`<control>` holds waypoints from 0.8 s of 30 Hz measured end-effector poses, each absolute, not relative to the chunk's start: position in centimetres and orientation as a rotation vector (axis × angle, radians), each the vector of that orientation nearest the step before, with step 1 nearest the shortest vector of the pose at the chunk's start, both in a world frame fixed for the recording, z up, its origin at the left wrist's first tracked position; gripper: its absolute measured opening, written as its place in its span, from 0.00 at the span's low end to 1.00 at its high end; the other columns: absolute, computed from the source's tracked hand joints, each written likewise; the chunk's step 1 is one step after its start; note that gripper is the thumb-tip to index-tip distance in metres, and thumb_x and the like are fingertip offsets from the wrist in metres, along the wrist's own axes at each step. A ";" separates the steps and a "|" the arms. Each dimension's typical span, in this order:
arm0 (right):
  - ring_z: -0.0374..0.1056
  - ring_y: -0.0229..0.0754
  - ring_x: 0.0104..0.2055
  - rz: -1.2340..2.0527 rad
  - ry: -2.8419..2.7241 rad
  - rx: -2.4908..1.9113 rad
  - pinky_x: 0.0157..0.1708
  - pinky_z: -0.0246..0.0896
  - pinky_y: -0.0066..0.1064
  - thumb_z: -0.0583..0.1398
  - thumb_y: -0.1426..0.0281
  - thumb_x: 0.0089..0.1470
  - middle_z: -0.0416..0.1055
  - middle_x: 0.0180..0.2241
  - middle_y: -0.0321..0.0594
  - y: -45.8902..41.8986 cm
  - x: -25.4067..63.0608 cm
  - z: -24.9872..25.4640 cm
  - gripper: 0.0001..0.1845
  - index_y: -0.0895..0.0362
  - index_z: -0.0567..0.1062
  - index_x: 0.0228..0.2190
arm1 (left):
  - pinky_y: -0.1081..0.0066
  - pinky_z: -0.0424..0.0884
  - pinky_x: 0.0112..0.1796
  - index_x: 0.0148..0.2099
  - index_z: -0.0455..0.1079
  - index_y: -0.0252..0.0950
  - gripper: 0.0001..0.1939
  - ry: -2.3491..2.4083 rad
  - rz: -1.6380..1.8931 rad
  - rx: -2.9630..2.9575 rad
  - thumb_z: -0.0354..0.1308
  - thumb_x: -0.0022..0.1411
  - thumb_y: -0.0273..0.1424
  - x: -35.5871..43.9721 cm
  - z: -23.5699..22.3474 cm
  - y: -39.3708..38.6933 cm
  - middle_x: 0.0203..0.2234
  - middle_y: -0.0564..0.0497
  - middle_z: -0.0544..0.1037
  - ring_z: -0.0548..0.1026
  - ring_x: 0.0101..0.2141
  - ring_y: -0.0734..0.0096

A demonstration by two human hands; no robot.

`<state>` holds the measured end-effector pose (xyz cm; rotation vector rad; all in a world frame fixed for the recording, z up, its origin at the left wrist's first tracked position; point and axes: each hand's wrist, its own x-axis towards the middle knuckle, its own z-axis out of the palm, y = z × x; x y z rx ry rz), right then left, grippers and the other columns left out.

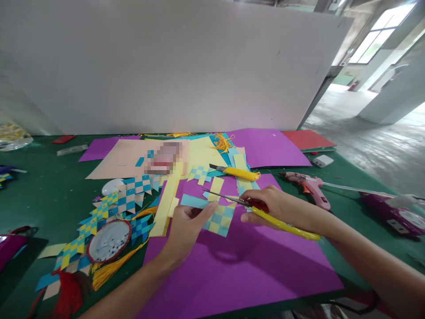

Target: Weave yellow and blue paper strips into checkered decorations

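Far left on the green bench [49, 195]: a red tassel [68, 294], a row of finished blue-yellow woven paper pieces [113, 208], and a round dish of small white bits [109, 241] lying on them. A yellow tassel [114, 266] lies just below the dish.

Left hand [186, 228]: grip closed on the small woven paper square [219, 218], thumb on top near its left edge, holding it just above the big purple sheet [239, 261]. A blue strip sticks out of the weave to the left, over the fingers.

Loose yellow strips [168, 201] lie beside that hand, toward the pile.

Right hand [275, 206]: grip clenched on yellow-handled scissors [262, 212]. Blades part open, tips pointing left, sitting right over the top edge of the woven square.

Behind the hands: yellow utility knife [237, 173] lying on paper scraps. Right of it, pink glue gun [310, 186] on the bench, well apart from the hands. Far right, a purple device [395, 215] at the bench edge.
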<state>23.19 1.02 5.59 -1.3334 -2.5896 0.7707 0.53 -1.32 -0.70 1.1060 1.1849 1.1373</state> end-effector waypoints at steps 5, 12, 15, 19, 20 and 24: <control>0.70 0.42 0.30 0.767 -2.576 -1.332 0.29 0.59 0.30 0.55 0.56 0.58 0.75 0.32 0.41 1.0 22.9 5.5 0.17 0.56 0.73 0.41 | 0.70 0.72 0.31 0.32 0.77 0.32 0.13 1.179 1.123 1.081 0.65 0.51 0.39 0.7 -0.6 -1.3 0.25 0.50 0.79 0.75 0.29 0.64; 0.70 0.40 0.31 0.709 -2.607 -1.339 0.28 0.58 0.29 0.55 0.66 0.59 0.76 0.35 0.41 1.1 23.0 5.4 0.10 0.55 0.73 0.40 | 0.72 0.71 0.30 0.29 0.75 0.32 0.11 1.169 1.118 1.081 0.65 0.52 0.37 0.7 -0.9 -1.3 0.22 0.52 0.76 0.73 0.27 0.68; 0.69 0.41 0.32 0.682 -2.613 -1.346 0.27 0.57 0.28 0.55 0.69 0.59 0.76 0.35 0.41 1.2 23.0 5.2 0.10 0.56 0.74 0.40 | 0.72 0.70 0.30 0.26 0.73 0.32 0.13 1.168 1.108 1.092 0.65 0.53 0.38 0.6 -1.0 -1.4 0.20 0.53 0.73 0.71 0.27 0.69; 0.69 0.41 0.33 0.662 -2.614 -1.322 0.28 0.57 0.28 0.55 0.73 0.58 0.76 0.36 0.41 1.2 23.1 4.9 0.10 0.56 0.73 0.41 | 0.73 0.69 0.29 0.25 0.71 0.33 0.14 1.184 1.100 1.117 0.64 0.53 0.39 0.7 -0.9 -1.4 0.19 0.54 0.71 0.71 0.27 0.70; 0.69 0.41 0.33 0.658 -2.611 -1.317 0.29 0.57 0.28 0.54 0.74 0.57 0.76 0.37 0.42 1.1 23.1 4.9 0.11 0.56 0.73 0.41 | 0.74 0.69 0.29 0.26 0.71 0.33 0.14 1.189 1.099 1.122 0.64 0.53 0.40 0.7 -0.8 -1.4 0.19 0.54 0.72 0.71 0.26 0.70; 0.70 0.41 0.33 0.664 -2.612 -1.323 0.30 0.59 0.28 0.54 0.74 0.57 0.76 0.36 0.43 1.0 22.9 5.1 0.11 0.56 0.74 0.40 | 0.74 0.68 0.27 0.26 0.73 0.33 0.15 1.219 1.091 1.138 0.64 0.53 0.41 0.7 -0.7 -1.4 0.20 0.53 0.73 0.71 0.27 0.69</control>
